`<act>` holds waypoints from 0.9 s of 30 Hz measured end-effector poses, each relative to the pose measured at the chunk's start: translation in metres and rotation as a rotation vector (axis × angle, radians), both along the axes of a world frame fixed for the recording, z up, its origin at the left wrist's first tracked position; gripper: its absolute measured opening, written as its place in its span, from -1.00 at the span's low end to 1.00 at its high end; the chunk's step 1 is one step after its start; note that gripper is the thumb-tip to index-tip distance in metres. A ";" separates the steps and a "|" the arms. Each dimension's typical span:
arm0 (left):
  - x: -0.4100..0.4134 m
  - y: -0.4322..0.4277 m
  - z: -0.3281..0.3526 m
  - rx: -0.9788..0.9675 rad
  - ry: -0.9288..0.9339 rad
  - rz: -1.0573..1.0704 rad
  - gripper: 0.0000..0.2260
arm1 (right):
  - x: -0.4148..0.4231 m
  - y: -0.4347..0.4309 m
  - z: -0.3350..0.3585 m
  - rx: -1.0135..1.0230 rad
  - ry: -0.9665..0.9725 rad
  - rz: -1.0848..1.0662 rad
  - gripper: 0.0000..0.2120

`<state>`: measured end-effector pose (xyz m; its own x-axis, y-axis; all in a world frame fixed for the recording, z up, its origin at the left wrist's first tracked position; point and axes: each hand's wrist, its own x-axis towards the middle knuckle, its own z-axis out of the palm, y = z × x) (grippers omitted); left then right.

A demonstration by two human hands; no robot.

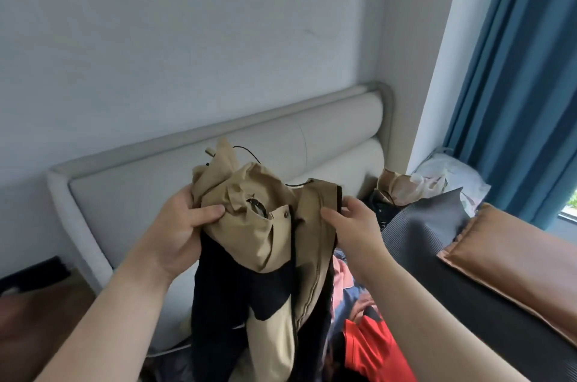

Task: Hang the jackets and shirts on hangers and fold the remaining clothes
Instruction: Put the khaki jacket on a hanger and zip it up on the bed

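A bed with a padded grey headboard (187, 169) stands against a pale wall, one blue curtain (512, 69) to the right. One tan-and-black jacket (265, 241) hangs above the bed, left hand (178, 225) gripping its bunched collar, right hand (356, 225) pinching its edge. Two pillows, grey (421, 235) and orange (515, 263), lie beside an orange garment (374, 350).

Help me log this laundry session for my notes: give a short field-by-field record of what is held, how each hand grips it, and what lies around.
held item: tan and black jacket, bunched, lifted above the bed
left hand: left hand grips the bunched tan fabric near the top
right hand: right hand pinches the jacket's dark-trimmed edge
stage: not yet hung
below: red-orange garment among other clothes
behind: padded headboard
to the right: grey pillow, orange pillow, blue curtain
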<state>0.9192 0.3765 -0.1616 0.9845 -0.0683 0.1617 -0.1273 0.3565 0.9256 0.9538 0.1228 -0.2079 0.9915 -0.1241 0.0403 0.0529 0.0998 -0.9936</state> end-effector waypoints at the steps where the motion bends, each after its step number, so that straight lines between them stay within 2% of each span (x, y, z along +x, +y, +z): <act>1: -0.009 -0.001 0.011 -0.027 -0.021 -0.019 -0.69 | -0.008 0.001 0.013 -0.011 -0.025 0.014 -0.85; 6: -0.053 -0.010 0.066 -0.129 -0.067 -0.042 -0.76 | -0.051 -0.001 0.072 0.011 -0.085 0.088 -0.80; 8: -0.065 -0.018 0.084 -0.132 -0.049 0.076 -0.81 | -0.068 0.000 0.089 -0.004 -0.114 0.130 -0.80; 11: -0.079 -0.035 0.102 -0.180 0.011 0.404 -0.84 | -0.094 0.002 0.107 0.017 -0.130 0.205 -0.75; 16: -0.109 -0.066 0.115 -0.347 0.107 0.760 -0.76 | -0.138 0.007 0.118 0.243 -0.068 0.296 -0.75; 19: -0.124 -0.087 0.119 -0.454 0.129 0.884 -0.69 | -0.161 0.014 0.114 0.281 -0.072 0.180 -0.71; 22: -0.135 -0.102 0.126 -0.462 0.099 0.983 -0.63 | -0.185 0.019 0.114 0.253 -0.151 0.064 -0.69; 24: -0.144 -0.106 0.131 -0.483 0.065 1.010 -0.59 | -0.199 0.016 0.118 0.314 -0.179 0.112 -0.64; 27: -0.156 -0.106 0.140 -0.531 -0.001 1.012 -0.57 | -0.210 0.007 0.123 0.405 -0.263 0.327 -0.60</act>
<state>0.7629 0.2702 -0.0211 0.5486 0.8334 -0.0664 -0.5796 0.4364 0.6882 0.7435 0.1296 -0.0849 0.9438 0.1301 0.3037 0.1954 0.5216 -0.8305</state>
